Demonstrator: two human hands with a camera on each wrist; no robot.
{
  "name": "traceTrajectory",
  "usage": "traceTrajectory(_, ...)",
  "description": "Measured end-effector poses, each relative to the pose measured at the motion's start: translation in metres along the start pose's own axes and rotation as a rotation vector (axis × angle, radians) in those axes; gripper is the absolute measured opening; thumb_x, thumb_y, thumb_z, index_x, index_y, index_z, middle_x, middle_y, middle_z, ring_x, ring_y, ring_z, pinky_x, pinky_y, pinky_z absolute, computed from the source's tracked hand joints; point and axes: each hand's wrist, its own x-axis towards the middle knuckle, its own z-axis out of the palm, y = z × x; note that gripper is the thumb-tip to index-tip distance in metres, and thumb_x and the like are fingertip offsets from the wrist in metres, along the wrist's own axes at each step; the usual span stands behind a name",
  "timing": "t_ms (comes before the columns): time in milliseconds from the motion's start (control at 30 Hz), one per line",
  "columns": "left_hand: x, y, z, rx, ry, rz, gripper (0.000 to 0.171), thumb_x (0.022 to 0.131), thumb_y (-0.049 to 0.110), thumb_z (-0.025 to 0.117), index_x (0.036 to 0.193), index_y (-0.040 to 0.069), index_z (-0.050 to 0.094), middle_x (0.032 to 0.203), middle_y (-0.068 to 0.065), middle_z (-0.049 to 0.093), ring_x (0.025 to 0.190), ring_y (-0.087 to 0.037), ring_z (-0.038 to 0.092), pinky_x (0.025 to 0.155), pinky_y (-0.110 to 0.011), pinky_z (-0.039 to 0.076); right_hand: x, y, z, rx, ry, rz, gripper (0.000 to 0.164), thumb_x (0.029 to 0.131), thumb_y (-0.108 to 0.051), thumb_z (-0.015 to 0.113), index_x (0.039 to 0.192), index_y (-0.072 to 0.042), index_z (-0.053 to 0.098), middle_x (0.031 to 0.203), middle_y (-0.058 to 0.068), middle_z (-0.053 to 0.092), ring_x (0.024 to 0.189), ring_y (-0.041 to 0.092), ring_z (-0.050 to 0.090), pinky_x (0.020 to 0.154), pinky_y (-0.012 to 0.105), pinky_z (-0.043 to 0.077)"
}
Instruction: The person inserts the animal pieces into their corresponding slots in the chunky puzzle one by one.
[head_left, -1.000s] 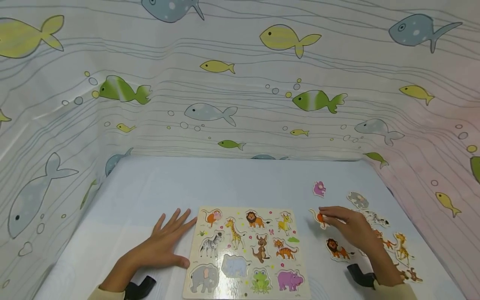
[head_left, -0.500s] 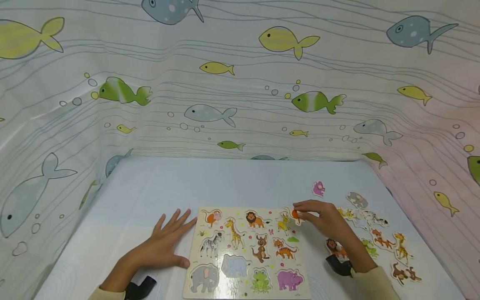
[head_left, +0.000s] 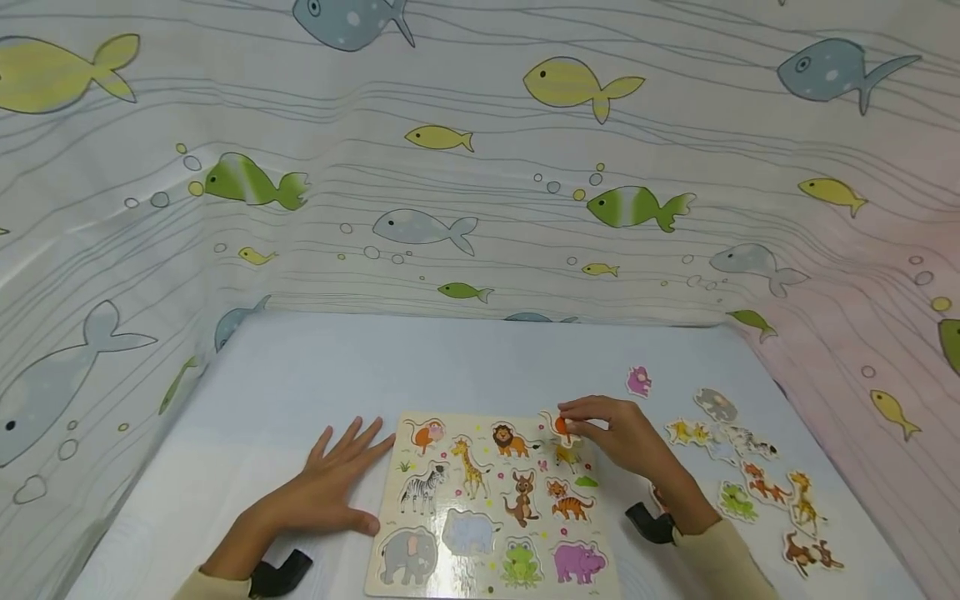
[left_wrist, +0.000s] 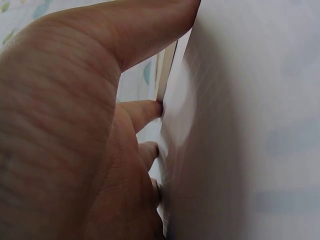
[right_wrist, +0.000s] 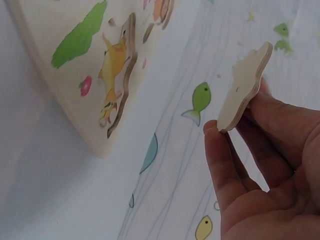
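Note:
My right hand pinches an orange monkey puzzle piece between thumb and fingers, above the upper right corner of the wooden puzzle board. From the right wrist view, the bare wood back of the monkey piece shows, apart from the board. Fingers spread, my left hand lies on the table along the board's left side. In the left wrist view its fingertips rest close by the board's edge. Printed animal recesses cover the board, among them a giraffe and a zebra.
Loose animal pieces lie to the right: a hippo, an elephant, a frog, a tiger, a giraffe and others. The lion piece is mostly hidden behind my right forearm. A fish-patterned cloth walls in the table.
My right hand has carried the monkey piece leftward from the loose pieces to over the board's upper right corner. The left hand has stayed in place.

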Motion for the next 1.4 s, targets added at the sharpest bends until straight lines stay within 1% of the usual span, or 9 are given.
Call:
traceTrajectory(233,-0.001,0.001,0.000,-0.006,-0.007,-0.020,0.118,0.059,0.075,0.076,0.155,0.019,0.038,0.165,-0.018,0.025,0.151,-0.051,0.014,0.114,-0.072,0.001,0.013,-0.011,0.009,0.031,-0.019,0.002,0.024,0.091,-0.017,0.072,0.114,-0.011,0.076,0.120,-0.001,0.074,0.115,0.025,0.068,0.091,0.044,0.058)
traceTrajectory(300,-0.001,0.001,-0.001,-0.007,-0.011,-0.021,0.118,0.059,0.076,0.076,0.155,0.019,0.038,0.165,-0.018,0.025,0.151,-0.051,0.014,0.114,-0.072,0.001,0.016,-0.015,0.011,0.032,-0.023,-0.006,0.024,0.091,-0.016,0.073,0.114,-0.010,0.076,0.120,-0.001,0.074,0.115,0.024,0.068,0.092,0.044,0.057)
traceTrajectory(433,-0.001,0.001,-0.001,-0.012,-0.004,-0.017,0.117,0.059,0.075,0.076,0.155,0.018,0.038,0.164,-0.018,0.025,0.151,-0.051,0.014,0.114,-0.072,0.001,0.023,-0.022,0.016,0.037,-0.029,-0.029,0.024,0.090,-0.016,0.073,0.114,-0.012,0.076,0.120,-0.001,0.074,0.116,0.023,0.068,0.094,0.045,0.056)
traceTrajectory(500,0.000,0.001,0.000,-0.010,0.002,-0.012,0.117,0.059,0.074,0.077,0.155,0.018,0.038,0.164,-0.018,0.026,0.151,-0.051,0.014,0.114,-0.072,0.001,0.026,-0.024,0.019,0.048,-0.038,-0.041,0.024,0.090,-0.016,0.073,0.114,-0.012,0.076,0.120,0.000,0.074,0.115,0.022,0.068,0.093,0.044,0.057)
traceTrajectory(600,0.000,0.001,0.003,-0.001,0.001,-0.002,0.117,0.060,0.073,0.077,0.155,0.019,0.038,0.164,-0.018,0.026,0.150,-0.051,0.015,0.113,-0.073,0.002,0.027,-0.026,0.023,0.063,-0.053,-0.055,0.023,0.090,-0.015,0.073,0.112,-0.010,0.076,0.119,0.002,0.074,0.112,0.023,0.069,0.091,0.041,0.058)
traceTrajectory(767,-0.001,0.003,0.007,0.011,-0.006,-0.001,0.117,0.060,0.074,0.077,0.155,0.019,0.037,0.164,-0.018,0.027,0.150,-0.051,0.017,0.113,-0.074,0.003,0.030,-0.030,0.030,0.055,-0.069,-0.082,0.023,0.089,-0.014,0.074,0.111,-0.008,0.076,0.117,0.004,0.075,0.110,0.024,0.070,0.089,0.039,0.059)
traceTrajectory(1000,-0.003,0.004,0.004,-0.011,-0.004,-0.015,0.117,0.060,0.074,0.076,0.155,0.019,0.038,0.164,-0.018,0.026,0.151,-0.051,0.015,0.114,-0.073,0.001,0.039,-0.040,0.038,0.071,-0.091,-0.074,0.023,0.090,-0.015,0.073,0.112,-0.008,0.076,0.119,0.002,0.074,0.113,0.022,0.068,0.093,0.040,0.057)
traceTrajectory(1167,-0.003,0.002,0.001,-0.004,-0.005,-0.022,0.119,0.058,0.076,0.076,0.155,0.020,0.037,0.164,-0.017,0.026,0.151,-0.051,0.014,0.114,-0.072,0.000,0.046,-0.047,0.046,0.077,-0.111,-0.069,0.023,0.091,-0.016,0.072,0.113,-0.010,0.076,0.120,0.002,0.074,0.114,0.022,0.068,0.094,0.040,0.057)
traceTrajectory(1400,-0.001,-0.001,0.002,-0.001,-0.006,-0.023,0.119,0.058,0.077,0.075,0.156,0.021,0.037,0.165,-0.016,0.025,0.152,-0.050,0.013,0.115,-0.071,0.000,0.054,-0.056,0.057,0.083,-0.114,-0.087,0.024,0.092,-0.017,0.071,0.113,-0.008,0.076,0.120,0.004,0.074,0.114,0.023,0.068,0.094,0.041,0.057)
